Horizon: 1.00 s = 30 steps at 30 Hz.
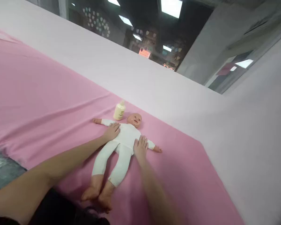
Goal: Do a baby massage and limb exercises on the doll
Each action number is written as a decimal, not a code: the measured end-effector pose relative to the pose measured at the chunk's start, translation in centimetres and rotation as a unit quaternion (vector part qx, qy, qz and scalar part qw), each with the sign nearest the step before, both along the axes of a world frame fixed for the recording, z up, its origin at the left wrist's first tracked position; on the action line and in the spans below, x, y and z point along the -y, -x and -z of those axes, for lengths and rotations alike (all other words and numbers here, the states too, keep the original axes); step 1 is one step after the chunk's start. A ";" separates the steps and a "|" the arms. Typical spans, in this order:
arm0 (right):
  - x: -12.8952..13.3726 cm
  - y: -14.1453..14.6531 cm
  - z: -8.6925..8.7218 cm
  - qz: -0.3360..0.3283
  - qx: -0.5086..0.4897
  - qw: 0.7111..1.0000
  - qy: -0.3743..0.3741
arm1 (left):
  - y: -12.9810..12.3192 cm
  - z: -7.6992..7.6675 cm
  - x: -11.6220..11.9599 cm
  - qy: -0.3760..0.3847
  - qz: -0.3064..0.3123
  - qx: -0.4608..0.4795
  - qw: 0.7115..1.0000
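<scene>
A baby doll (127, 134) with a white cloth body lies face up on a pink sheet (178, 156), its arms spread and its feet toward me. My left hand (112, 131) rests on the doll's side near the shoulder on the left, fingers extended. On the opposite side, my right hand (140, 147) lies against the torso just below the other arm, its fingers stretched out. Neither hand is closed around anything. Beside the doll's head stands a pale yellow bottle (119, 111) with a pump-like top, upright and apart from my hands.
A white wall (154, 84) runs along the far edge of the pink surface and turns a corner at the right. Above it is a window (131, 28) with reflected ceiling lights. Folds (49, 122) crease the sheet at the left. Grey floor shows at the lower left.
</scene>
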State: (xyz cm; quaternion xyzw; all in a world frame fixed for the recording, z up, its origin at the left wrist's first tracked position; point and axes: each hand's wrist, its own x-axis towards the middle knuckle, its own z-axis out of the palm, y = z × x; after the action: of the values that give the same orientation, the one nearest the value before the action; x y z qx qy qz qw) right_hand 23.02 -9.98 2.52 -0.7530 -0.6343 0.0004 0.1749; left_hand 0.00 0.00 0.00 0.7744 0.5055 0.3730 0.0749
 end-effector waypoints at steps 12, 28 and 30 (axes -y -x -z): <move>-1.2 -1.7 1.0 0.045 -0.014 0.999 0.017 | -1.1 -1.0 1.9 -0.015 0.073 0.067 0.995; -0.1 -2.1 1.2 -0.003 -0.047 0.983 -0.177 | -0.2 -3.8 2.7 0.137 0.035 0.015 0.990; 0.1 -2.0 1.3 0.006 -0.025 0.981 -0.194 | 0.0 -4.1 2.9 0.139 0.034 -0.002 0.990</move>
State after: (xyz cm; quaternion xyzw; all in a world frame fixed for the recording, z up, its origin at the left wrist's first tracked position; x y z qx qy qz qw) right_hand 24.99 -10.12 1.25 -0.7083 -0.6131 -0.1049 0.3338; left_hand -0.04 -2.88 4.10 0.7738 0.5262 0.2949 0.1934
